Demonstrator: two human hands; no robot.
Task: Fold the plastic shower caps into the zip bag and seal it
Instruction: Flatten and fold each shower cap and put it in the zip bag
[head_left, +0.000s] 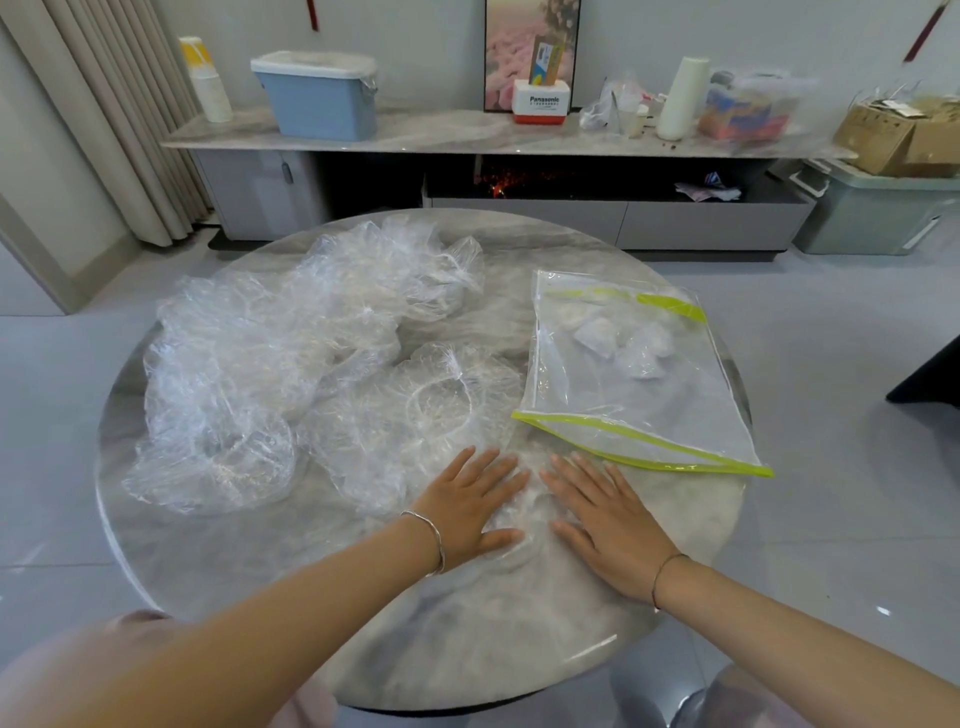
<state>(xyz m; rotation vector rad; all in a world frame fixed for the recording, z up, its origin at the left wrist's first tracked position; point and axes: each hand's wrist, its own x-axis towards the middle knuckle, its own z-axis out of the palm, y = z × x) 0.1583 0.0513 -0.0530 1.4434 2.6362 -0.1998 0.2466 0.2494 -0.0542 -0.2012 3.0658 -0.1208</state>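
A clear shower cap lies flattened on the round marble table near its front. My left hand and my right hand press flat on it, fingers straight, side by side. Just beyond the fingers lies another spread cap with its elastic ring showing. A heap of several crumpled clear caps covers the table's left half. The clear zip bag with a yellow-green zip strip lies to the right, its mouth open toward me, with a few folded caps inside.
Behind the table runs a low cabinet with a blue lidded bin, paper cups, a white box, a white roll and clutter. Cardboard boxes sit on a grey storage tub at the far right. Grey tiled floor surrounds the table.
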